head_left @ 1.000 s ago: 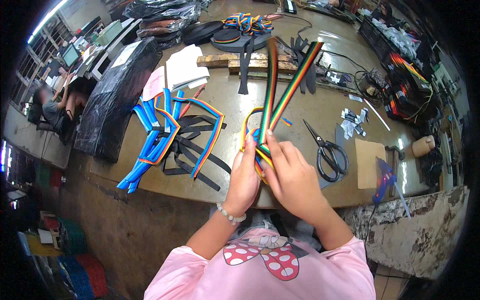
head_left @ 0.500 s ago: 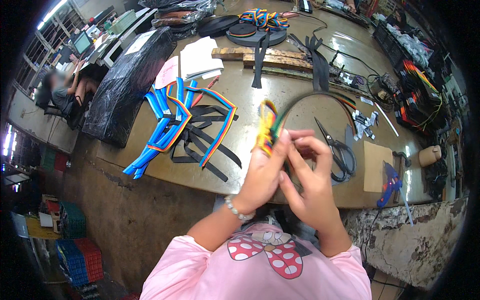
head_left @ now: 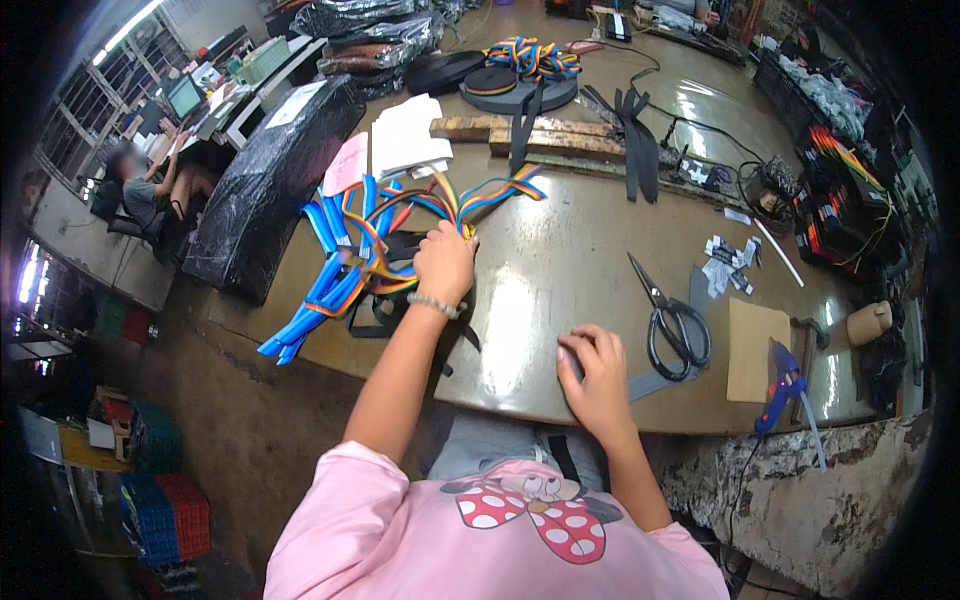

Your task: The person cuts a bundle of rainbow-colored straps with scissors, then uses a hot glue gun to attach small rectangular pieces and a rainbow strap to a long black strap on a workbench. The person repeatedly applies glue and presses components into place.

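Observation:
My left hand (head_left: 445,262) is closed around a striped multicoloured strap (head_left: 512,186) over the left of the table. Loops and ends of this strap fan out beyond the fingers. Beneath and beside that hand lies a bundle of blue straps with striped edging (head_left: 308,312), with black straps partly covered by it. My right hand (head_left: 597,385) rests at the table's near edge, fingers curled over a small dark thing that I cannot make out. To its right lie black-handled scissors (head_left: 661,303) on a dark grey strip (head_left: 650,385).
A black-wrapped package (head_left: 265,190) and white papers (head_left: 410,138) stand at left. Wooden bars (head_left: 560,138), black straps (head_left: 635,150) and strap rolls (head_left: 515,98) lie farther back. At right are cardboard (head_left: 755,345), a blue glue gun (head_left: 780,392) and cut scraps (head_left: 727,265). Someone sits far left.
My hands have parted. The left has carried the striped strap leftward and away from me onto the blue bundle. The right has dropped down to the table's near edge.

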Demonstrator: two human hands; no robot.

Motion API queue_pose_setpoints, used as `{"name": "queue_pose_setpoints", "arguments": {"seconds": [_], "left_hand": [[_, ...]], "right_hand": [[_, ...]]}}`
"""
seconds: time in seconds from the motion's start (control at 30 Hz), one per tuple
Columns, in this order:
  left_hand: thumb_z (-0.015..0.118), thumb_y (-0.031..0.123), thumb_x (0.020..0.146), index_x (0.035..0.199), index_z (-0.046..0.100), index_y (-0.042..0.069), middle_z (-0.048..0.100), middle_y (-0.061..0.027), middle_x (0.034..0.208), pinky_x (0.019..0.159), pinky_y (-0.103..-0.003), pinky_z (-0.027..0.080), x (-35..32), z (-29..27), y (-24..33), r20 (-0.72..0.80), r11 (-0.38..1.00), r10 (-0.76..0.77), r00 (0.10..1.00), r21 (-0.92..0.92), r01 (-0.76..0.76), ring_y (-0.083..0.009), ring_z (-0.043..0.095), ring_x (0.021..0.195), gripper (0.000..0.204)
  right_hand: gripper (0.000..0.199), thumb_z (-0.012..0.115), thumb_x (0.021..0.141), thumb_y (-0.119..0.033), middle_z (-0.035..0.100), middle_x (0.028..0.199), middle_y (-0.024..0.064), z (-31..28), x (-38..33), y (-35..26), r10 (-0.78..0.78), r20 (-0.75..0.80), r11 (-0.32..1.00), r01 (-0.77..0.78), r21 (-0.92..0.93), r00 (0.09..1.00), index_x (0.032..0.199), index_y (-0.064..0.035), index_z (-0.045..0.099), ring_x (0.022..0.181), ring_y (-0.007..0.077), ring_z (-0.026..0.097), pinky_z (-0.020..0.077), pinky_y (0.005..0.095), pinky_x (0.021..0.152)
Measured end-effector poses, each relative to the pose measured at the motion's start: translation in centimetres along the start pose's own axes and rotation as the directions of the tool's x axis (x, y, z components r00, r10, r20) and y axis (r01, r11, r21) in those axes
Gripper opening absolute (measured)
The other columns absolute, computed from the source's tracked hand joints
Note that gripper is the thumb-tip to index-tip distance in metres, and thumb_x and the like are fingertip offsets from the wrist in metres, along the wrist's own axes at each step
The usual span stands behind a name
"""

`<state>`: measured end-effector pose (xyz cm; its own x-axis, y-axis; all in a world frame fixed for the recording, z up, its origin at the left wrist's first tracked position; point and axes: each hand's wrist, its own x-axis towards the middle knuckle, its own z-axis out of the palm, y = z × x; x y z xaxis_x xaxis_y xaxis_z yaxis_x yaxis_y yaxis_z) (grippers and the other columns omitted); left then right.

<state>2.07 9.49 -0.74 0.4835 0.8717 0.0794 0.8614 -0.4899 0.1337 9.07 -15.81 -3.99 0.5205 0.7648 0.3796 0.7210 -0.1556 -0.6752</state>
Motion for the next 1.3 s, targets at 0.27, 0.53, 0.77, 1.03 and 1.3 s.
{"name": "queue_pose_setpoints", "arguments": {"seconds": [0.27,0.53,0.77,1.03,1.3], "left_hand": [[0.065,0.033,0.087,0.100,0.057,-0.005,0.068,-0.0266,0.094,0.080,-0.051,0.055,0.7,0.8,-1.3,-0.033,0.996,0.085,0.996,0.013,-0.084,-0.0417,0.068,0.090,0.042],[0.063,0.045,0.090,0.091,0.065,-0.008,0.067,-0.0302,0.090,0.078,-0.049,0.053,5.3,-7.7,-5.3,0.250,0.949,0.305,0.919,0.007,-0.316,-0.0423,0.067,0.085,0.053],[0.053,0.037,0.099,0.100,0.062,-0.004,0.067,-0.0260,0.087,0.067,-0.047,0.052,8.5,-15.8,-10.5,-0.204,0.989,0.142,0.969,-0.022,-0.149,-0.0383,0.067,0.078,0.043],[0.062,0.043,0.092,0.092,0.061,-0.004,0.066,-0.0266,0.096,0.079,-0.050,0.053,1.1,-6.4,-12.3,-0.018,0.977,0.128,0.992,0.173,-0.123,-0.0421,0.066,0.091,0.047],[0.068,0.039,0.087,0.095,0.061,-0.007,0.064,-0.0293,0.101,0.082,-0.050,0.052,1.0,-2.7,-13.3,0.028,0.993,0.118,0.993,-0.014,-0.118,-0.0434,0.064,0.095,0.048]], "right_hand": [[0.019,0.068,0.085,-0.014,0.061,0.110,0.0113,-0.4,0.4,-0.1,-0.020,-0.003,1.000,0.020,0.016,1.000,0.100,-0.0033,0.070,0.104,0.0301,0.054,0.0424,0.0417,0.092],[0.019,0.068,0.085,-0.013,0.061,0.109,0.0129,-0.4,0.1,-0.2,-0.034,-0.020,0.999,0.034,0.028,0.999,0.101,-0.0021,0.069,0.104,0.0317,0.054,0.0431,0.0411,0.091],[0.018,0.068,0.085,-0.012,0.060,0.110,0.0126,-0.6,0.2,-0.4,-0.044,0.001,0.999,0.044,0.009,0.999,0.100,-0.0026,0.069,0.105,0.0319,0.053,0.0424,0.0421,0.092],[0.018,0.068,0.085,-0.013,0.060,0.108,0.0127,-0.5,0.1,-0.4,-0.043,-0.008,0.999,0.043,0.019,0.999,0.099,-0.0024,0.069,0.104,0.0321,0.054,0.0421,0.0429,0.092],[0.018,0.068,0.085,-0.012,0.061,0.108,0.0126,-0.6,0.2,-0.5,-0.052,-0.001,0.999,0.052,-0.006,0.999,0.100,-0.0021,0.068,0.104,0.0321,0.054,0.0428,0.0424,0.091]]}}
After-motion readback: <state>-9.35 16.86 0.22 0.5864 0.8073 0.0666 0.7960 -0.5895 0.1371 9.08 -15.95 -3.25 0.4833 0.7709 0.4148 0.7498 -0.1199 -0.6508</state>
